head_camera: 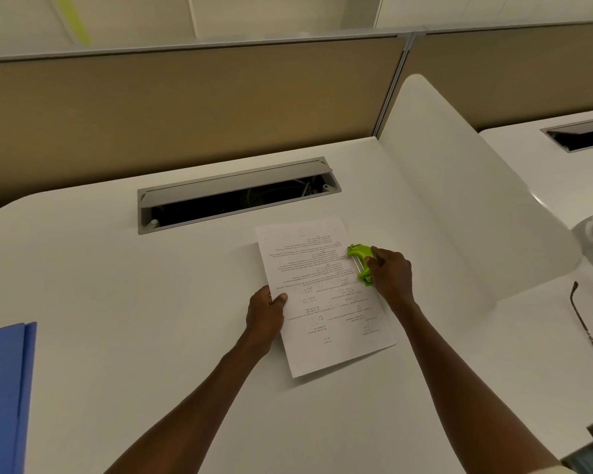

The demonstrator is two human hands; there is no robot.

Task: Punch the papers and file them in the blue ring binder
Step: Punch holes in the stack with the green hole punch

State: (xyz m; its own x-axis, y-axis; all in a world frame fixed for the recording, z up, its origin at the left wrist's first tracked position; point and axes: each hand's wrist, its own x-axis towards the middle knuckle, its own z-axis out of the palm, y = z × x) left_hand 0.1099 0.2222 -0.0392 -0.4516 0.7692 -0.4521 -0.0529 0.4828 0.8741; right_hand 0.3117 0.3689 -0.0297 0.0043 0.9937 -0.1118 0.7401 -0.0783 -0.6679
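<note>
A white printed sheet of paper [322, 295] lies flat on the white desk [151, 285], slightly skewed. The left hand [266, 314] pins its left edge — thumb on top, fingers curled loosely at the rim. The right hand [389, 273] closes around a small lime-green plastic hole punch [361, 263] set against the sheet's right edge. The blue ring binder [4, 388] lies shut at the desk's near left — well apart from the paper. Dark-framed glasses [586, 319] rest on the far right.
</note>
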